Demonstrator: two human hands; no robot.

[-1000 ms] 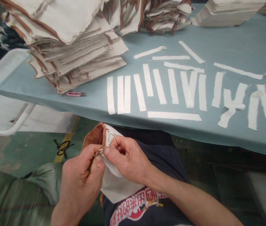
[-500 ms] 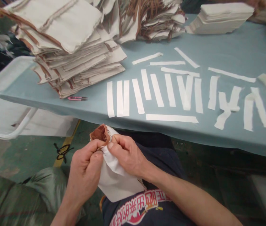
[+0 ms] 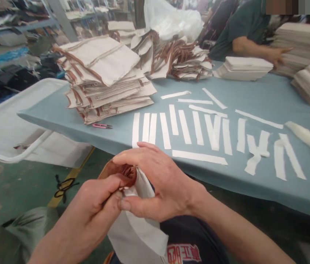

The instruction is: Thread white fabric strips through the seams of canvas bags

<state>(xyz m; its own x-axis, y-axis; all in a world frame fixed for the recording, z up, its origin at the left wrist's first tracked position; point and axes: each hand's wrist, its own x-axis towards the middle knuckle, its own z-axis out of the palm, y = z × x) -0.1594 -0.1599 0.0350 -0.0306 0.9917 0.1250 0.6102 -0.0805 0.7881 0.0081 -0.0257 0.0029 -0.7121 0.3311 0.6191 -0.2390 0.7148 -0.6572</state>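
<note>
A white cloth pouch (image 3: 138, 233) with a brown lining hangs above my lap, its mouth turned upward. My left hand (image 3: 97, 207) pinches the near edge of the mouth, where brown cloth shows, between thumb and finger. Over the far side of the mouth arches my right hand (image 3: 160, 179), its fingers around the cloth and its thumb on the near side by my left thumb. The right fingertips are partly hidden behind the pouch. Several white strips (image 3: 185, 126) lie on the blue-green tabletop (image 3: 127, 134) just beyond my hands.
Pink thread snips (image 3: 102, 126) lie by a tall stack of brown-trimmed cloth pieces (image 3: 105, 62). A white bin (image 3: 3, 143) stands left of the table. Across it, a co-worker's hand (image 3: 277, 57) is at folded cloth stacks (image 3: 303, 40). A black cord (image 3: 65, 187) lies on the floor.
My view has tilted up, showing a co-worker across the table. My right hand has gone from pinching the pouch's edge to arching around its mouth; the left still pinches.
</note>
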